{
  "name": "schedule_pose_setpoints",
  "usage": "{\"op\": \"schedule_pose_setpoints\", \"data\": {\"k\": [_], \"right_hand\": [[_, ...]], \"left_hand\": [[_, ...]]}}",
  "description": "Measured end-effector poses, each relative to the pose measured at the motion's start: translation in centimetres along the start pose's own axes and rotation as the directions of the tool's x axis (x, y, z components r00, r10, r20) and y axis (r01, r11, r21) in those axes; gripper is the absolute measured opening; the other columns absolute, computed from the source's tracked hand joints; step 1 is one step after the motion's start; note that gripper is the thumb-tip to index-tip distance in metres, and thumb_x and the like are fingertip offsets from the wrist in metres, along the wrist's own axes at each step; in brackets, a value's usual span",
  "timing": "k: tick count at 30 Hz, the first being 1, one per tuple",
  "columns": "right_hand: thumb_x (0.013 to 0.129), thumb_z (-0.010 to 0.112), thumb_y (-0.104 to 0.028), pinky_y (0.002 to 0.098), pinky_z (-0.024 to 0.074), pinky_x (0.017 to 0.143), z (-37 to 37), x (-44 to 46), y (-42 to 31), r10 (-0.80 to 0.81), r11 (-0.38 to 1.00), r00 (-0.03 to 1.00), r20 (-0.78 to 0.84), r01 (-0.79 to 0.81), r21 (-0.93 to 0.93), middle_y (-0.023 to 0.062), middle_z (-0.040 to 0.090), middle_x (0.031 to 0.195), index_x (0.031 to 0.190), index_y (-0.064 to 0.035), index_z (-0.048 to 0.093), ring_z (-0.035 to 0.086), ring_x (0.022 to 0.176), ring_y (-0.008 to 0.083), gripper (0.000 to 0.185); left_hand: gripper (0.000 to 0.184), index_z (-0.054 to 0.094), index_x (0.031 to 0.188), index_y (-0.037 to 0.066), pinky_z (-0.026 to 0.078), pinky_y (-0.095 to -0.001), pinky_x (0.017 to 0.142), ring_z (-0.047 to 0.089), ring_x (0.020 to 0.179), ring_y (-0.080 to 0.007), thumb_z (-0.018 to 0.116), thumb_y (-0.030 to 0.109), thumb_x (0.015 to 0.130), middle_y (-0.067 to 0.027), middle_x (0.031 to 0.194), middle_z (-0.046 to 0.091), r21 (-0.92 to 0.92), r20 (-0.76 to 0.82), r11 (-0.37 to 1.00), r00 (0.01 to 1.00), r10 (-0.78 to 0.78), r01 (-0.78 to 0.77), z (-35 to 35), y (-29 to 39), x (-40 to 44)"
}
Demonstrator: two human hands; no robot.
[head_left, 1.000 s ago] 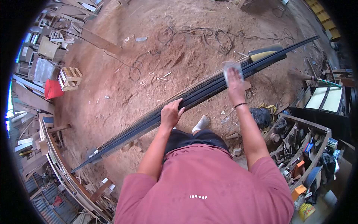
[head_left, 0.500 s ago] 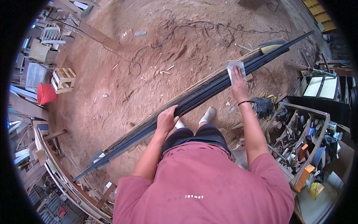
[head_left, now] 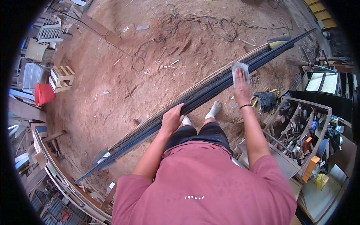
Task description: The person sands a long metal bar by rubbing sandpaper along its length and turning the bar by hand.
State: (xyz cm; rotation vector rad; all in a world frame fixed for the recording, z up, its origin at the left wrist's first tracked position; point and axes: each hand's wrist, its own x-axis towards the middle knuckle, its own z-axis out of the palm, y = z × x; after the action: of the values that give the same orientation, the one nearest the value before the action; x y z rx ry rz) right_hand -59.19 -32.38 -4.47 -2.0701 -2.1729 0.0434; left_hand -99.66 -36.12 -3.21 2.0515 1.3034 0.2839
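Note:
A long black strip (head_left: 202,98) runs diagonally across the view, lying along a bundle of thin wooden strips (head_left: 148,125). Near its middle, my left hand (head_left: 172,119) is closed over the strip, thumb on the near side; its fingertips are partly hidden. Farther up to the right, my right hand (head_left: 242,89) presses a pale sheet (head_left: 237,68), which looks like sandpaper, onto the strip. The fingers of that hand lie flat and together on the sheet, and a dark bracelet circles the wrist.
Sawdust and scraps cover the ground, with a tangled black cable (head_left: 221,27) beyond the strips. To the left are a red bucket (head_left: 45,94) and a wooden crate (head_left: 63,78). On the right, an open wooden box (head_left: 322,129) holds tools and cans beside a black bag (head_left: 265,101).
My right hand and the pale sheet have shifted slightly right and down. My left hand has shifted a little to the right along the strip. The camera view has tilted slightly.

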Motion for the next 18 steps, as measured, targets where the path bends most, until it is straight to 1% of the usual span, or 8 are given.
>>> {"op": "schedule_pose_setpoints", "data": {"k": [6, 8, 9, 11, 12, 16, 17, 18], "right_hand": [[0.099, 0.047, -0.008, 0.0479, 0.0183, 0.136, 3.0, -7.5, -20.1, -0.401, 0.916, 0.906, 0.134, 0.396, 0.065, 0.0230, 0.026, 0.178, 0.170, -0.0006, 0.030, 0.025, 0.166, 0.0329, 0.073], [0.098, 0.050, -0.011, 0.0490, 0.0232, 0.134, -1.1, -4.7, -19.0, -0.281, 0.959, 0.799, 0.531, 0.215, 0.184, 0.0214, 0.029, 0.177, 0.169, -0.0001, 0.032, 0.027, 0.165, 0.0321, 0.074], [0.098, 0.048, -0.009, 0.0492, 0.0278, 0.132, 3.0, -5.5, -14.0, -0.341, 0.900, 0.920, 0.195, 0.379, -0.216, 0.0213, 0.033, 0.175, 0.168, -0.0003, 0.034, 0.032, 0.162, 0.0337, 0.072], [0.096, 0.046, 0.003, 0.0486, 0.0237, 0.134, 1.2, -2.6, -6.1, 0.047, 0.974, 0.999, -0.009, -0.044, 0.224, 0.0215, 0.031, 0.176, 0.169, 0.0018, 0.031, 0.032, 0.162, 0.0363, 0.074], [0.098, 0.040, 0.006, 0.0455, 0.0121, 0.138, 0.4, -1.7, -2.6, 0.061, 0.992, 0.993, -0.098, -0.049, 0.118, 0.0191, 0.023, 0.180, 0.173, -0.0025, 0.022, 0.019, 0.168, 0.0323, 0.078], [0.098, 0.040, 0.004, 0.0468, 0.0189, 0.136, 4.2, -3.1, -8.9, 0.035, 0.984, 0.995, -0.096, -0.018, 0.176, 0.0189, 0.026, 0.179, 0.172, -0.0016, 0.024, 0.026, 0.166, 0.0323, 0.076], [0.097, 0.042, 0.003, 0.0456, 0.0235, 0.134, 6.8, -5.1, -13.6, -0.093, 0.984, 0.996, 0.014, 0.094, -0.152, 0.0189, 0.029, 0.178, 0.171, -0.0020, 0.027, 0.031, 0.164, 0.0314, 0.076], [0.098, 0.046, -0.004, 0.0443, 0.0279, 0.132, 6.9, -6.8, -18.6, -0.201, 0.978, 0.979, 0.040, 0.199, 0.055, 0.0192, 0.034, 0.175, 0.171, -0.0027, 0.028, 0.035, 0.162, 0.0320, 0.075]], "left_hand": [[0.063, 0.058, 0.147, 0.005, 0.058, -0.0432, 0.101, 0.070, 0.122, -0.0335, 0.080, 0.022, 0.089, -0.0165, 0.137, 0.071, 0.056, 0.016, 0.997, 0.998, -0.054, 0.053, -0.2, -1.1, -1.7], [0.064, 0.058, 0.147, 0.005, 0.058, -0.0435, 0.101, 0.071, 0.122, -0.0337, 0.080, 0.022, 0.089, -0.0166, 0.137, 0.071, 0.076, 0.019, 0.995, 0.998, -0.064, 0.062, -0.6, -1.5, -2.2], [0.064, 0.059, 0.146, 0.006, 0.058, -0.0437, 0.101, 0.071, 0.122, -0.0338, 0.080, 0.022, 0.088, -0.0167, 0.136, 0.071, 0.066, 0.019, 0.995, 0.997, -0.072, 0.070, -1.3, -1.4, -2.7], [0.064, 0.060, 0.145, 0.006, 0.058, -0.0439, 0.101, 0.071, 0.122, -0.0339, 0.081, 0.023, 0.087, -0.0168, 0.136, 0.071, 0.056, 0.016, 0.995, 0.997, -0.079, 0.079, -1.9, -1.9, -3.3], [0.063, 0.061, 0.144, 0.006, 0.058, -0.0439, 0.100, 0.071, 0.121, -0.0338, 0.081, 0.022, 0.087, -0.0167, 0.135, 0.072, 0.067, 0.034, 0.993, 0.994, -0.102, 0.100, -2.0, -2.2, -3.8], [0.064, 0.062, 0.144, 0.008, 0.058, -0.0439, 0.098, 0.072, 0.119, -0.0336, 0.083, 0.023, 0.085, -0.0160, 0.131, 0.074, 0.086, 0.027, 0.989, 0.992, -0.123, 0.120, -2.2, -3.7, -5.2], [0.064, 0.062, 0.144, 0.008, 0.058, -0.0439, 0.097, 0.072, 0.118, -0.0337, 0.083, 0.023, 0.085, -0.0158, 0.130, 0.074, 0.092, 0.013, 0.987, 0.991, -0.132, 0.130, -2.1, -3.9, -5.5], [0.064, 0.062, 0.144, 0.008, 0.058, -0.0439, 0.097, 0.072, 0.118, -0.0337, 0.083, 0.023, 0.085, -0.0158, 0.130, 0.074, 0.092, 0.012, 0.986, 0.990, -0.137, 0.135, -2.2, -4.2, -5.7]]}}
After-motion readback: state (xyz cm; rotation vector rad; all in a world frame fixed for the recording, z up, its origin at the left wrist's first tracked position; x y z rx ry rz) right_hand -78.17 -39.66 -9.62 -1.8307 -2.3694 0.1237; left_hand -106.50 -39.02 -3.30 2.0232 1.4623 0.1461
